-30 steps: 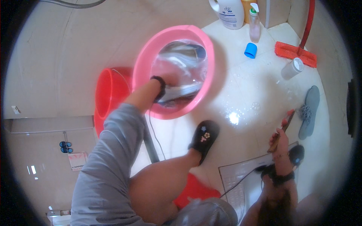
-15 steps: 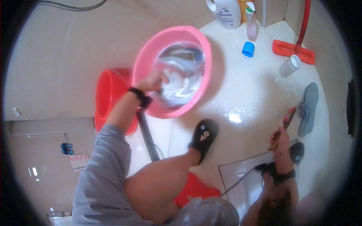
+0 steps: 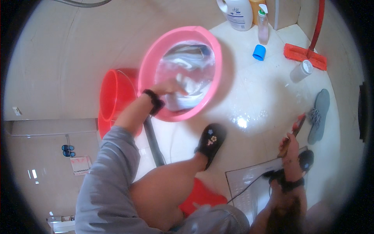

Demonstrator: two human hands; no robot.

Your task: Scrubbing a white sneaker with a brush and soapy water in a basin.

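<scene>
A pink basin point(image 3: 144, 74) holds soapy water with a white cloth point(image 3: 189, 84) and a darker piece of fabric point(image 3: 205, 50). My left hand point(image 3: 171, 87) reaches over its near rim and is closed on the white cloth at the water; motion blurs its fingers. Off to the right, my right hand point(image 3: 288, 145) grips a long-handled scrub brush point(image 3: 298, 124) by its brown handle, the reddish head pointing up and away. That brush is held above the floor, apart from the basin.
A red bucket point(image 3: 108, 95) stands left of the basin, beside a dark pole point(image 3: 153, 142). At the back are a white jug point(image 3: 238, 15), pump bottle point(image 3: 263, 29), blue cap point(image 3: 259, 52), white tub point(image 3: 301, 71) and red floor brush point(image 3: 306, 55). A grey slipper point(image 3: 319, 117) lies right.
My left hand has shifted a little to the right within the basin, moving the white cloth. My right hand keeps hold of the brush almost unmoved. The whole view has shifted slightly.
</scene>
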